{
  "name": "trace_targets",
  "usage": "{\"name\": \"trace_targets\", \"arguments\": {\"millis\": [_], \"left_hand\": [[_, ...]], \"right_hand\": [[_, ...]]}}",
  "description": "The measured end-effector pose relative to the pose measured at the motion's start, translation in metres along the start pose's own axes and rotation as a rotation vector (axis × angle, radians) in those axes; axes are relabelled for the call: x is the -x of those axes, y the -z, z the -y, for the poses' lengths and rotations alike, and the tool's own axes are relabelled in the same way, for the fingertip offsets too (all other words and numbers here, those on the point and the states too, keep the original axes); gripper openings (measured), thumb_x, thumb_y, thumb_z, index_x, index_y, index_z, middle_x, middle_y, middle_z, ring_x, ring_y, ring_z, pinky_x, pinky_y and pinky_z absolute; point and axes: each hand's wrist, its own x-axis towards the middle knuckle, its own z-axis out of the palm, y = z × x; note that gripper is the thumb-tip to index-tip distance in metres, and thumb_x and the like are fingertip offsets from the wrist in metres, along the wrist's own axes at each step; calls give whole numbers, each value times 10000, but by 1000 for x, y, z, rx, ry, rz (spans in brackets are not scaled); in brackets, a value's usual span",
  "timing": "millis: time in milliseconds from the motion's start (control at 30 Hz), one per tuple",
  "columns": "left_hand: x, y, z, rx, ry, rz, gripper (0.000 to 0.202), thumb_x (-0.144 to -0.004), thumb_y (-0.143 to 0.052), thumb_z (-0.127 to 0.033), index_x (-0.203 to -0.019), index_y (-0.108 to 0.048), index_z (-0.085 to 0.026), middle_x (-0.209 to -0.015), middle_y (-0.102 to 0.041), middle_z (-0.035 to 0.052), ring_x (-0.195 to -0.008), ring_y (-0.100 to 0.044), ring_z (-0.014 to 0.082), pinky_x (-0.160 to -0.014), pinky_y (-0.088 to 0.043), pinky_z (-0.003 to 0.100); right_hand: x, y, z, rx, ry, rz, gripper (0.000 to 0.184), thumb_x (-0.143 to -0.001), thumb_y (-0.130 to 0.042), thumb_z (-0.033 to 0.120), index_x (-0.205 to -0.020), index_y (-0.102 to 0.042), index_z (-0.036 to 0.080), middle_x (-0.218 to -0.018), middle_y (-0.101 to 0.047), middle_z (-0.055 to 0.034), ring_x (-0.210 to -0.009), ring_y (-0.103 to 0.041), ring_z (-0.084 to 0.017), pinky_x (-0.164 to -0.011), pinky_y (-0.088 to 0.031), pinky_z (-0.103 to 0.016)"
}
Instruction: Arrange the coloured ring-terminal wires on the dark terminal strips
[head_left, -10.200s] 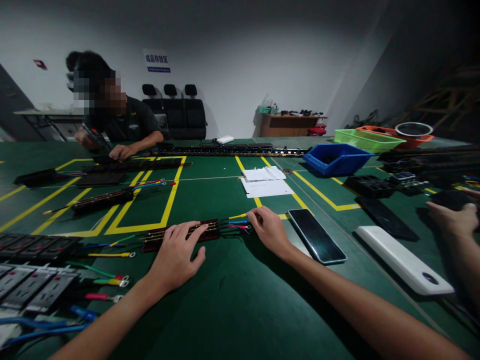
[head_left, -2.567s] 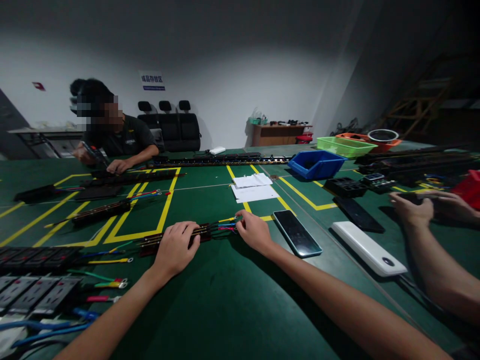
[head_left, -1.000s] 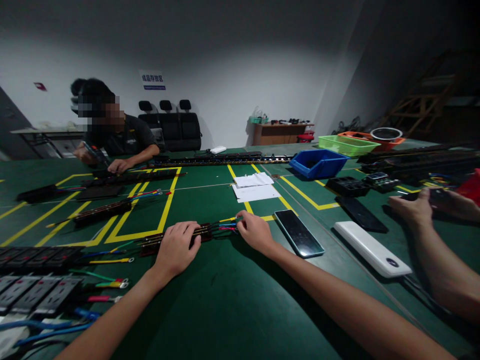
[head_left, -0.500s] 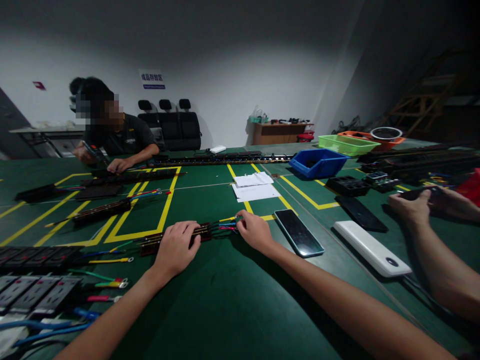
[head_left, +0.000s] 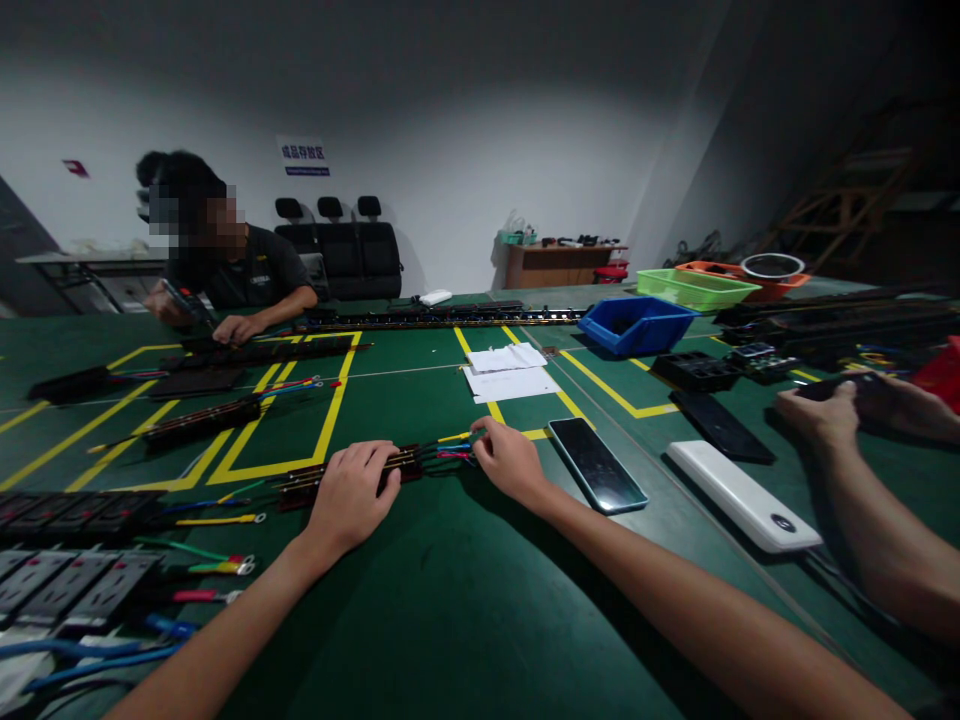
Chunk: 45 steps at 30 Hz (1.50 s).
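A dark strip with brass bars (head_left: 409,461) lies on the green table in front of me. My left hand (head_left: 351,497) lies over its middle, fingers curled across the top and thumb along the near side. Yellow, blue and red wires (head_left: 450,452) run out of its right end. Around the tips of these wires the fingers of my right hand (head_left: 507,462) are closed; the tips themselves are mostly hidden. More wires stick out at the strip's left end.
A phone (head_left: 598,466) and a white power bank (head_left: 742,497) lie to the right. Beyond them another person's hands (head_left: 832,420) hold a dark object. Black socket strips (head_left: 97,590) with wires fill the near left. Across the table a person (head_left: 251,275) holds a power tool. A blue bin (head_left: 637,328) stands farther back.
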Motion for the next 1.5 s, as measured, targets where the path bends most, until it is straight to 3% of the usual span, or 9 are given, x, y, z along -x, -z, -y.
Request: {"name": "trace_targets", "arguments": {"millis": [200,300,600,767,967,1500], "left_hand": [[-1,1,-2,-12,-9,-11,330,-984,-470,-358,-1174,-666,-173,-1195,-691,127,-1116,-622,310,-985,-478,518],[-1,1,-2,-12,-2,-4,333,-984,-468,-362,-1178,-667,-176,-1197,-692,126,-1119,-623,312,-983,-481,515],[0,2,-2,-1,5,-2,346,-990,-461,-374,-1185,-674,-186,-1202,-695,116,-1127,-625,306,-988,-485,508],[0,1,-2,1,3,1,344,-994,-461,-369,-1193,-666,-180,-1209,-689,123,-1128,-619,305,-989,-480,513],[0,3,-2,4,7,-1,334,-984,-472,-367,-1180,-671,-185,-1202,-695,118,-1124,-625,308,-986,-481,510],[0,2,-2,4,3,1,323,-990,-473,-361,-1177,-666,-182,-1199,-692,119,-1123,-622,308,-991,-476,514]], "right_hand": [[3,1,2,-66,29,-141,173,-914,-543,195,-1020,-678,217,-937,-716,-34,-796,-638,-181,-663,-378,-270],[3,1,1,-48,52,-114,166,-932,-534,209,-926,-699,222,-922,-715,-34,-823,-644,-181,-668,-380,-267],[3,2,0,-65,44,-96,145,-923,-548,210,-936,-693,214,-827,-711,-14,-734,-630,-169,-633,-358,-265],[4,4,3,-88,25,-144,190,-935,-527,212,-1023,-695,213,-978,-737,-33,-815,-657,-171,-699,-408,-267],[3,4,4,-4,2,-6,192,-949,-534,238,-998,-719,228,-910,-745,-27,-810,-661,-182,-660,-384,-264],[3,2,2,-28,21,-43,180,-948,-530,248,-1052,-673,221,-845,-729,-20,-751,-649,-178,-632,-355,-263]]}}
